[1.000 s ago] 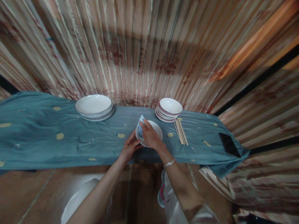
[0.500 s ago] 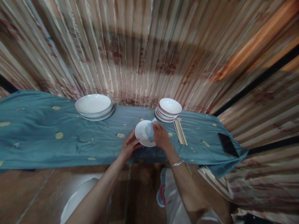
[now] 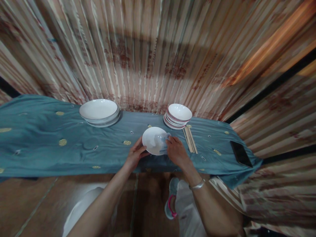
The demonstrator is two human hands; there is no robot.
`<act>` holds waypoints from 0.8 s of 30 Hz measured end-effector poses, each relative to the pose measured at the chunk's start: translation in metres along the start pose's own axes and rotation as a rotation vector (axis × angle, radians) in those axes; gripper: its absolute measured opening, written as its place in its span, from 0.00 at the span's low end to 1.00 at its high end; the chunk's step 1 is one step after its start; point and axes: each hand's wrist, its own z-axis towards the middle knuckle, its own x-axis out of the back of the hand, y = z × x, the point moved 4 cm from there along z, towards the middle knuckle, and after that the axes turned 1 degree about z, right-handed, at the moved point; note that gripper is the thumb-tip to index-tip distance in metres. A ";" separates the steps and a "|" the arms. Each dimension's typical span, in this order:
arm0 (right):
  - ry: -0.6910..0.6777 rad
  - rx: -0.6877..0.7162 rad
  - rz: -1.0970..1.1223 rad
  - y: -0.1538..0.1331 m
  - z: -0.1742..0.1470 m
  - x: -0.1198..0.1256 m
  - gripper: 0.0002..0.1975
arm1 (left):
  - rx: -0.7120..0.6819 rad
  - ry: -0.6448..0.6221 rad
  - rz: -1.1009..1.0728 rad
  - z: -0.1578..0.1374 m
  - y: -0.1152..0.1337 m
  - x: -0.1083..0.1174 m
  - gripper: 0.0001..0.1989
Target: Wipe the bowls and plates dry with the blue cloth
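Note:
A white bowl [image 3: 151, 140] is held above the front part of the cloth-covered table, tilted so its inside faces me. My left hand [image 3: 135, 152] grips its left rim, thumb on the near edge and fingers underneath. My right hand [image 3: 176, 149] is closed on a light blue cloth [image 3: 165, 140] at the bowl's right side. The cloth is blurred, and part of it lies over the bowl's right rim. Behind the right hand stands a stack of white bowls [image 3: 179, 112] with reddish rims. Several wooden chopsticks [image 3: 190, 140] lie just right of that hand.
A stack of large white plates [image 3: 98, 110] stands at the back left of the table [image 3: 49, 144], which has a blue-green tablecloth. A black phone [image 3: 241, 153] lies near the right end. Pleated curtains [image 3: 148, 56] hang directly behind.
My right hand has moved right and slightly down with the cloth, from inside the bowl to its right rim. My left hand and the bowl have barely shifted.

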 end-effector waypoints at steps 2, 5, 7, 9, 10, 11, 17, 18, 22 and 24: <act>-0.049 0.007 -0.037 -0.006 -0.002 0.006 0.15 | -0.001 -0.004 0.008 0.000 0.000 0.000 0.36; -0.103 0.025 -0.009 -0.011 -0.005 0.011 0.14 | 0.002 -0.009 0.010 0.000 0.000 0.000 0.35; -0.106 0.019 0.048 -0.013 -0.007 0.013 0.13 | 0.004 -0.012 0.007 0.000 0.000 0.000 0.34; -0.090 0.000 0.114 -0.014 -0.010 0.015 0.14 | 0.009 -0.012 0.009 0.000 0.000 0.000 0.35; -0.086 -0.003 0.149 -0.015 -0.011 0.015 0.14 | 0.008 -0.011 0.012 0.000 0.000 0.000 0.35; -0.090 -0.001 0.183 -0.016 -0.012 0.014 0.15 | 0.008 -0.009 0.016 0.000 0.000 0.001 0.35; -0.119 0.078 0.381 -0.032 -0.004 0.010 0.19 | 0.019 0.019 0.022 0.001 -0.003 0.002 0.34; -0.109 0.095 0.420 -0.036 -0.002 0.010 0.19 | 0.019 0.021 0.011 0.001 -0.004 0.003 0.34; -0.036 0.141 0.554 -0.049 0.012 0.006 0.21 | -0.002 0.040 -0.056 0.004 -0.007 0.005 0.33; 0.006 0.148 0.586 -0.054 0.019 0.003 0.21 | -0.027 0.057 -0.060 0.007 -0.008 0.007 0.30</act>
